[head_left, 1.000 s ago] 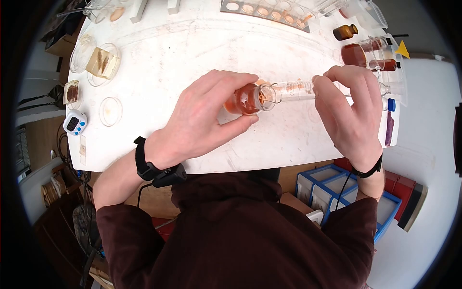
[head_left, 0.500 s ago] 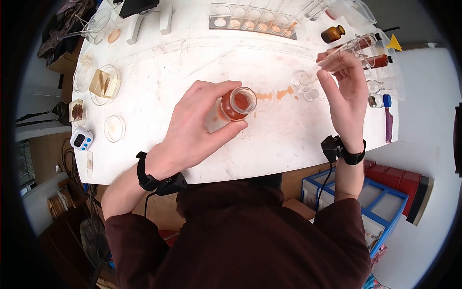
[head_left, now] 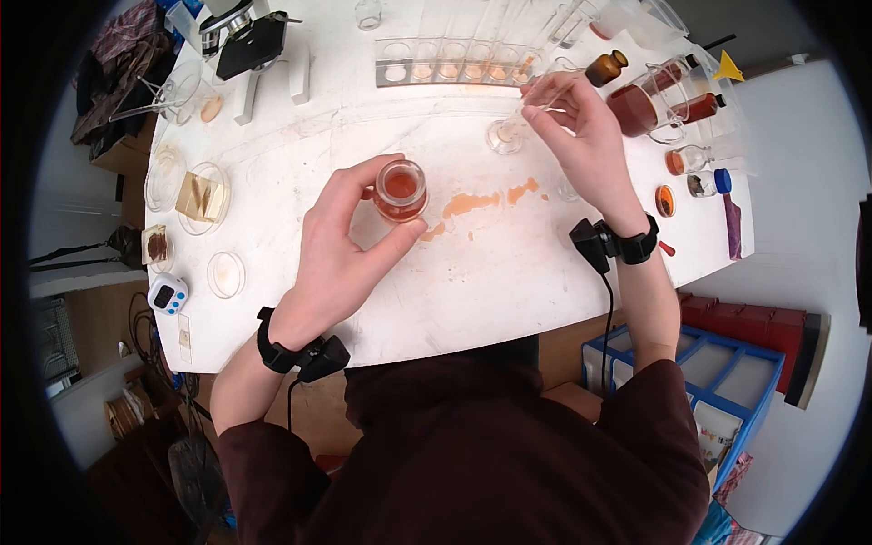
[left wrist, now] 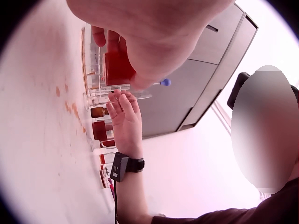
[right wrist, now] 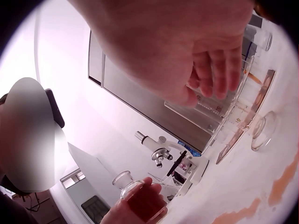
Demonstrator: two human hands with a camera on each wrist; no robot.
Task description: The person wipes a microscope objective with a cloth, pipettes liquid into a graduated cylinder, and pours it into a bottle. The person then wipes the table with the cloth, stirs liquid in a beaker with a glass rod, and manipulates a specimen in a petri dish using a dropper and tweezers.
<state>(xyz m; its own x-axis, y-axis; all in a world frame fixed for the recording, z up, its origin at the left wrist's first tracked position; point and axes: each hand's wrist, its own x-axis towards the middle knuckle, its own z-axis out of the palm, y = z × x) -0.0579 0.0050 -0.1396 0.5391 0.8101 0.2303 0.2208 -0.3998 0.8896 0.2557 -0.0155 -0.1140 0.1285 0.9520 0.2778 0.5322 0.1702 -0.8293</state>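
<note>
Between the thumb and fingers of my left hand [head_left: 341, 241] is a glass bottle [head_left: 400, 193] of red-brown liquid, upright and unstoppered. The left wrist view shows the bottle [left wrist: 117, 69] under the palm. My right hand [head_left: 590, 150] has curled fingers round the upper part of a clear graduated cylinder, whose round foot [head_left: 505, 136] is over the white table just in front of the tube rack. In the right wrist view the cylinder [right wrist: 239, 115] looks upright, with its printed scale visible and no clear liquid in it. Bottle and cylinder are apart.
An orange-brown spill [head_left: 472, 203] lies between the hands. Behind stands the tube rack [head_left: 454, 74]; a microscope [head_left: 250, 45] is at back left. Dishes and a timer [head_left: 168, 293] line the left edge. Brown bottles and a red-filled beaker [head_left: 631, 109] stand at the right.
The cylinder, earlier lying level with its mouth at the bottle's mouth, has swung upright and moved back toward the rack. The bottle has tipped upright and shifted left in view.
</note>
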